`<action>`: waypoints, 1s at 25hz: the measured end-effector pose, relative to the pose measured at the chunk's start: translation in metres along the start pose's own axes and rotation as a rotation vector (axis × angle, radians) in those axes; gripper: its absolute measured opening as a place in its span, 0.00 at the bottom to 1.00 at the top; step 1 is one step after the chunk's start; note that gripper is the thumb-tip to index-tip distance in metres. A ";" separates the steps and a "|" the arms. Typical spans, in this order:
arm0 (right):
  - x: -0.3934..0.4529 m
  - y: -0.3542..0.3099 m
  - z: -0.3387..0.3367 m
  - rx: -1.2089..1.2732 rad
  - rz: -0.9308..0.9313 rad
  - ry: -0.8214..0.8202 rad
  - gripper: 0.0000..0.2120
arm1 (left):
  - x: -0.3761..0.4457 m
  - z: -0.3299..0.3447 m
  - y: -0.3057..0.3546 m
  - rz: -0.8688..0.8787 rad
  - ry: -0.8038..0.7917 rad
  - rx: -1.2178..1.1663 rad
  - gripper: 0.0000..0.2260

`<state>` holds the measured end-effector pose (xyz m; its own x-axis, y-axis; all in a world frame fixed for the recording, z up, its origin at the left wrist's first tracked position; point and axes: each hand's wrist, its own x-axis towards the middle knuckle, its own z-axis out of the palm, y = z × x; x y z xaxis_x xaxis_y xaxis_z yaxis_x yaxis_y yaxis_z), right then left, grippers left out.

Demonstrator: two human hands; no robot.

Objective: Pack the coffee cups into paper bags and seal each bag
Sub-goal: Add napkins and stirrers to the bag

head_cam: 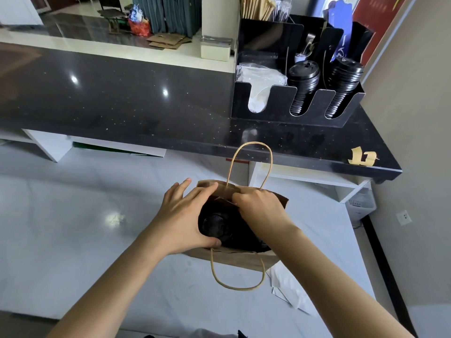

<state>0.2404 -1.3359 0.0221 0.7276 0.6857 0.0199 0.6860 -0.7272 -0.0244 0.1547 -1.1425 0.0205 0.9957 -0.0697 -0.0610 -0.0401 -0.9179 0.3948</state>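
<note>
A brown paper bag (234, 258) with twisted paper handles stands open on the white lower counter. Inside it I see a coffee cup with a black lid (214, 225); more dark shapes lie to its right, hidden under my wrist. My left hand (185, 215) wraps the bag's left side, thumb on the near rim and fingers on the far rim. My right hand (258, 208) pinches the far rim near its handle, folding the paper inward over the opening.
A black raised counter (122, 101) runs behind the bag. On its right stands a black organiser (292, 93) with stacks of black lids, napkins and straws. Yellow tape scraps (363, 157) lie near its right end. White paper (288, 286) lies beside the bag.
</note>
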 end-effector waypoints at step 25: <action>-0.042 0.039 -0.026 0.436 0.171 0.195 0.06 | 0.006 0.015 -0.001 0.069 0.116 -0.251 0.43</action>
<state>0.2365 -1.3943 0.0467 0.8451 0.5086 0.1647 0.5221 -0.7192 -0.4583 0.1598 -1.1483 0.0063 0.9948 -0.0706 0.0736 -0.1009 -0.7858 0.6102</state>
